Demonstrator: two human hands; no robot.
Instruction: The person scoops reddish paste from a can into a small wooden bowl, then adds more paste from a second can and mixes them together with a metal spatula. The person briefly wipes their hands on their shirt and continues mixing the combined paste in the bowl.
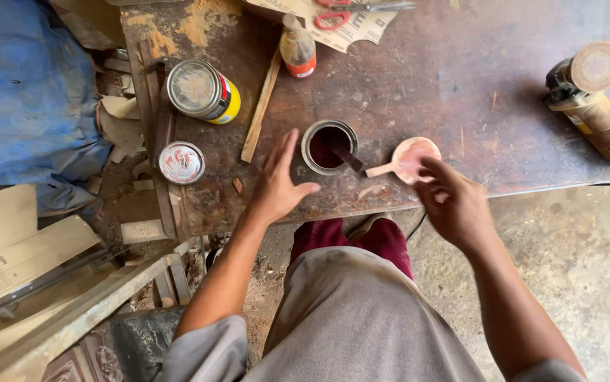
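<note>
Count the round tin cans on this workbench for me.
3. An open can of dark liquid sits between the hands, a yellow can lies at upper left, and a small closed can sits below it. None look hidden.

Workbench layout
Open tin (329,146) between left hand (277,185) and right hand (453,201); spoon (407,159) right of tin; grinder (591,106) far right.

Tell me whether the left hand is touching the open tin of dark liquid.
Apart. The head view shows the left hand spread flat on the workbench, with a strip of bare bench between its thumb and the open tin.
</note>
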